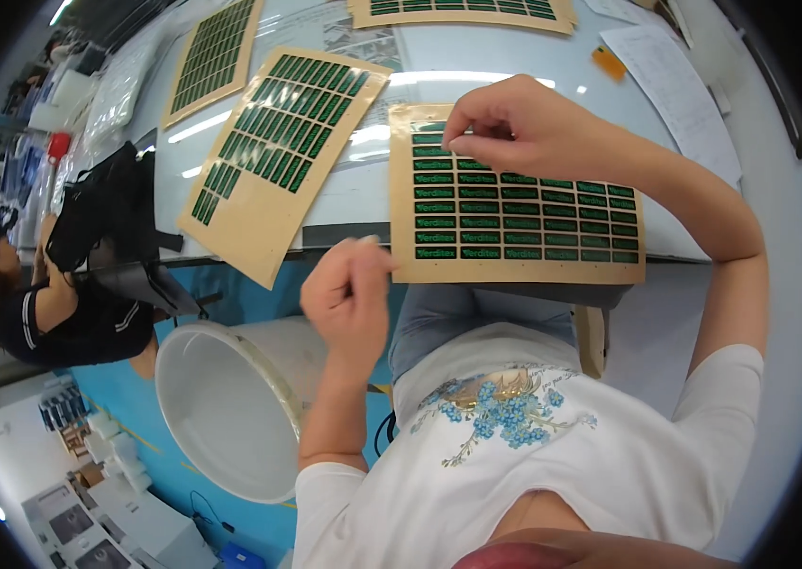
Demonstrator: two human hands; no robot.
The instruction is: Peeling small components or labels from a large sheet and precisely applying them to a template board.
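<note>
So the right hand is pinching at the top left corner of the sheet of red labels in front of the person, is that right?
Not quite: the labels are green, not red, on a tan backing sheet. The head view shows the right hand pinching at that sheet's top left corner, as you said.

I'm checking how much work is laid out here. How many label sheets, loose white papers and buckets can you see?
Tan sheets of green labels: 4
Loose white paper sheets: 1
White buckets: 1
Total: 6
</note>
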